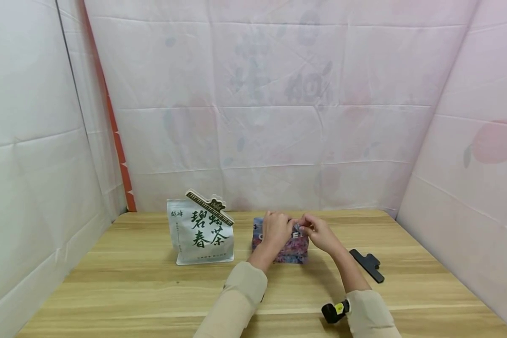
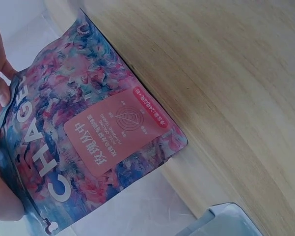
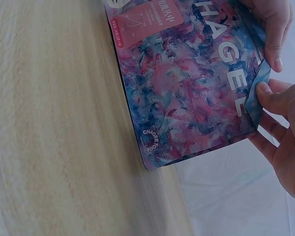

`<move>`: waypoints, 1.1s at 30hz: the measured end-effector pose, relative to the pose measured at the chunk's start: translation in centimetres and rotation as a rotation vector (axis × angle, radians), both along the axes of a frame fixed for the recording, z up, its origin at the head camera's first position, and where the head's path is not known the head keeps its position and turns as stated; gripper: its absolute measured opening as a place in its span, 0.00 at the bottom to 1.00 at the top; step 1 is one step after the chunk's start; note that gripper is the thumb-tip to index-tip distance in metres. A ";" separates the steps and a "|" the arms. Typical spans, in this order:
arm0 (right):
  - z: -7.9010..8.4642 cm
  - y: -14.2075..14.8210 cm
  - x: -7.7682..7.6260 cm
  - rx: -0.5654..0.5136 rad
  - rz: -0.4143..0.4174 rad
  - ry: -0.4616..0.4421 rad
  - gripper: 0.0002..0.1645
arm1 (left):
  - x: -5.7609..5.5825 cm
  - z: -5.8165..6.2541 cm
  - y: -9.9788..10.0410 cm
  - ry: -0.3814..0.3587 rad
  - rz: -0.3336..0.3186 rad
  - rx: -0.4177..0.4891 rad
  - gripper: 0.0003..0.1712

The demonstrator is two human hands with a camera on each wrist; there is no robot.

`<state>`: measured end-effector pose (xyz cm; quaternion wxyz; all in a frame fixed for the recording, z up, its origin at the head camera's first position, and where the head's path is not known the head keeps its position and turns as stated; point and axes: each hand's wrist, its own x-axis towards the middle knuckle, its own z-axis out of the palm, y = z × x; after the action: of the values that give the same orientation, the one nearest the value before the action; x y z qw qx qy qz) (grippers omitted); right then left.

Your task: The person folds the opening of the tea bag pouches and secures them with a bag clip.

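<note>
A blue-and-pink tea pouch [image 1: 293, 249] with white lettering stands upright on the table between both hands. My left hand [image 1: 277, 230] grips its top edge from the left, covering part of the lettering in the head view. In the left wrist view, the fingers [image 2: 5, 196] lie along the pouch's upper seam. My right hand [image 1: 321, 234] pinches the top right corner. That corner is folded over at a slant, with the thumb [image 3: 272, 101] on the front of the flap in the right wrist view.
A pale tea pouch [image 1: 204, 246] with green characters stands to the left, a wide clip [image 1: 210, 206] slanting across its upper right corner. To the right of the hands lies a black clip [image 1: 366, 265]. Printed cloth walls [image 1: 257, 141] enclose the table [image 1: 152, 295] at back and sides.
</note>
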<state>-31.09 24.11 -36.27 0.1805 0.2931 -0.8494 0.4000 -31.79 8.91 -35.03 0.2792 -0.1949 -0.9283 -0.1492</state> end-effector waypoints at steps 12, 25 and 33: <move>0.1 0.2 0.2 -0.005 0.012 -0.057 0.08 | -0.1 -0.6 -0.2 0.016 -0.035 -0.049 0.19; -0.2 1.7 -0.4 0.037 0.039 -0.166 0.06 | 0.1 -0.2 0.1 -0.061 0.016 -0.104 0.16; -0.6 2.9 -0.6 0.047 0.068 -0.239 0.08 | 0.1 -0.1 0.0 -0.066 0.010 -0.095 0.17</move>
<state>-31.64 27.00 -36.85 0.0576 0.2762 -0.8635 0.4180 -31.66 8.94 -35.14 0.2394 -0.1982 -0.9441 -0.1098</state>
